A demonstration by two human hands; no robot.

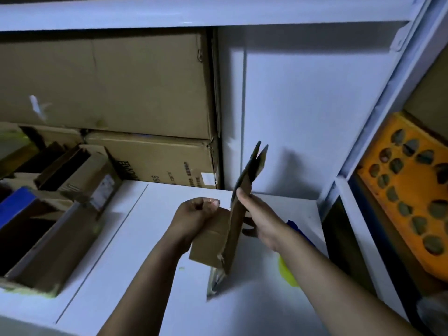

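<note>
Left hand (196,214): fingers curled tight over the low flap of the cardboard box (215,243).
Right hand (263,220): grips the box's upright panel, thumb along its near edge.
Box: held between both hands, just above the white shelf (135,263).
Around: stacked cartons (121,81) behind, open cartons (48,238) left, orange tray (407,190) right.
Hard to make out: a packet (214,281) under the box; a yellow thing (286,272) half behind the right forearm.

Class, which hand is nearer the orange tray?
Right. The right hand, holding the upright cardboard flap, lies toward the orange tray; the left hand grips the box farther from it.
</note>
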